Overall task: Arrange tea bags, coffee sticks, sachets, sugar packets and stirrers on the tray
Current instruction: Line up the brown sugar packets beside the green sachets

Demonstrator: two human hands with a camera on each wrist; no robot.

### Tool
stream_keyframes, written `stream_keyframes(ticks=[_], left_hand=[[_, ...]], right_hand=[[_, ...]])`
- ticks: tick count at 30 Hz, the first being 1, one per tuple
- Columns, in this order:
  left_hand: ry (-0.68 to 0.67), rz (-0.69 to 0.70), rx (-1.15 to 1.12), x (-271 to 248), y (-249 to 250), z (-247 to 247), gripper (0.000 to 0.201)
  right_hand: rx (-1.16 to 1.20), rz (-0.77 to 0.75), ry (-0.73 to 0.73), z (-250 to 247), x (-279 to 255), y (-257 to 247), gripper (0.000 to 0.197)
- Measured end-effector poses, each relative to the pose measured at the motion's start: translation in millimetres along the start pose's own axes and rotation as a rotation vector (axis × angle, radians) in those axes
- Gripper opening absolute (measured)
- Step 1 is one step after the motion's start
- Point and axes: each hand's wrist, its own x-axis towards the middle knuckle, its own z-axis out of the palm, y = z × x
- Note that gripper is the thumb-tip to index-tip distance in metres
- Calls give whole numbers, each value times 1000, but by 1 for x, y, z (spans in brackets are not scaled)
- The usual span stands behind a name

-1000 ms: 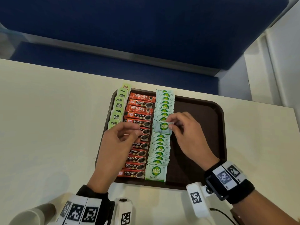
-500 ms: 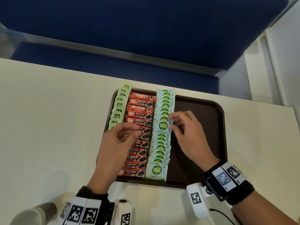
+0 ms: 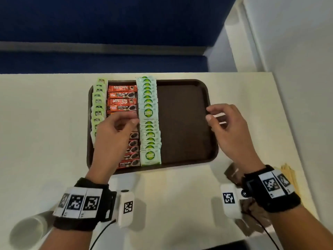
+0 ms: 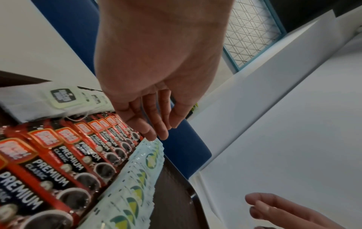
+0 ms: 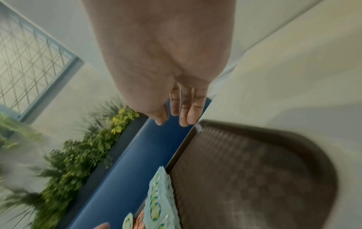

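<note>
On the left half of the brown tray (image 3: 183, 123) lie three rows: pale green tea bags (image 3: 98, 109), red coffee sticks (image 3: 122, 98) and light green sachets (image 3: 148, 112). My left hand (image 3: 134, 118) hovers over the coffee sticks. Its fingers are relaxed, and the fingertips (image 4: 151, 136) touch the top edge of the sachet row (image 4: 137, 178). My right hand (image 3: 209, 114) hangs over the tray's right rim with loosely bent fingers (image 5: 192, 114) and holds nothing. The coffee sticks (image 4: 64, 155) run under the left palm.
Brown packets (image 3: 232, 173) and wooden stirrers (image 3: 288, 173) lie on the table by my right wrist. A paper cup (image 3: 27, 230) stands at the near left. The tray's right half (image 5: 254, 170) is bare. A blue bench runs behind the table.
My right hand let go of the sachet, which now lies in the row, and moved right to the tray's rim. The left hand stayed over the coffee sticks.
</note>
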Motion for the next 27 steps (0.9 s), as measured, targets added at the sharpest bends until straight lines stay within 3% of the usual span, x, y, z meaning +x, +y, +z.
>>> stream_keyframes(ticks=[10, 21, 24, 27], left_hand=[[-291, 169, 159, -22, 28, 63, 14], [-691, 214, 318, -83, 14, 186, 11], [-799, 263, 446, -99, 12, 220, 22], [-940, 320, 622, -105, 4, 257, 46]], right_hand=[[30, 235, 241, -100, -105, 31, 15], [-64, 527, 402, -141, -210, 101, 19], [-90, 639, 277, -136, -234, 121, 43], [-140, 715, 30, -124, -254, 143, 99]])
